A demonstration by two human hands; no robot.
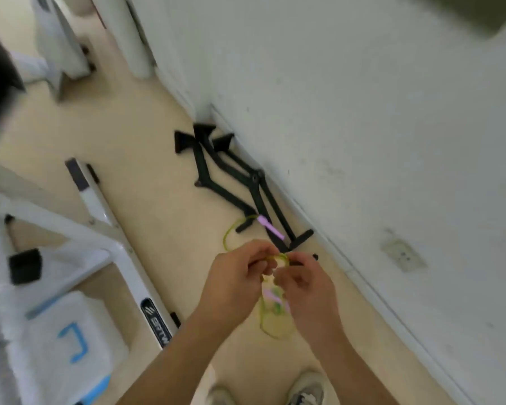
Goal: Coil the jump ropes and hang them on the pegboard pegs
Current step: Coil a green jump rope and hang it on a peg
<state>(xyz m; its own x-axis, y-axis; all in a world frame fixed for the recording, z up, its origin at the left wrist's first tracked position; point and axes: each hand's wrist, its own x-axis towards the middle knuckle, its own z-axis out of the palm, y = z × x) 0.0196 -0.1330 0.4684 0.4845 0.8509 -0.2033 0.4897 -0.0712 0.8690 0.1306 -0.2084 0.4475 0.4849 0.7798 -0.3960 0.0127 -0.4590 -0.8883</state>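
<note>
View: head camera only, looking down past both forearms to the floor.
Left hand: left hand (pixel 236 276) at 6 o'clock from frame centre, fingers curled and pinching the cord of the jump rope (pixel 283 256); it appears to act as the anchor that keeps the gathered loops together.
Right hand: right hand (pixel 308 290) just at 3 o'clock of the left, fingertips closed on the same cord, pinching a small loop at the top; judged to be the working hand that lays on each turn.
Coil: a bunch of yellow-green loops (pixel 275 328) hangs at 6 o'clock below the hands, blurred; one pink handle (pixel 273 294) sits inside it.
Free end: the other pink handle (pixel 270 228) is at 12 o'clock above the hands, with slack cord (pixel 228 235) curving off at 10 o'clock; whether it touches the floor I cannot tell.
Step in hand: coiling, not finished, since one end is uncoiled.
Pegboard: not in view; hanging not yet possible to judge.
Surroundings: black folded stand (pixel 216 171) lies on the floor against the wall (pixel 362 112) at 12 o'clock; white machine frame (pixel 105 211) at 9 o'clock; wall socket (pixel 403 255) at 3 o'clock; shoes (pixel 307 387) at 6 o'clock.
Risk: loose slack could snag the stand.
</note>
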